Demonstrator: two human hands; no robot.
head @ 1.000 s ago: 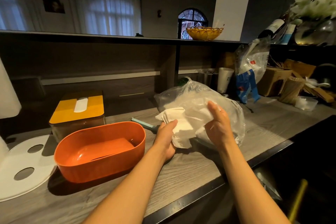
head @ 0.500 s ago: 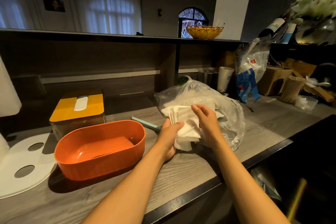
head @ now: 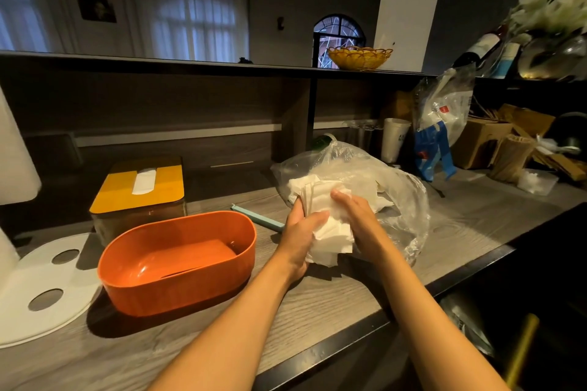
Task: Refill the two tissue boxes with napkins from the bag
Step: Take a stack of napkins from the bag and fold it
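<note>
Grey wood-grain counter [head: 317, 311] under dim light carries a white wad of napkins [head: 330, 232] at the mouth of a clear plastic bag [head: 374, 181]. Left hand [head: 300, 232] grips it from the left, thumb on top; right hand [head: 355, 213] clasps the right side, its fingertips hidden in paper. Left of them sits an empty orange oval box [head: 178, 263], and behind it a yellow-lidded box [head: 136, 187].

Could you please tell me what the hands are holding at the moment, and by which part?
Both hands hold a stack of white napkins at the bag's mouth: left hand grips its left edge, right hand its right side.
</note>
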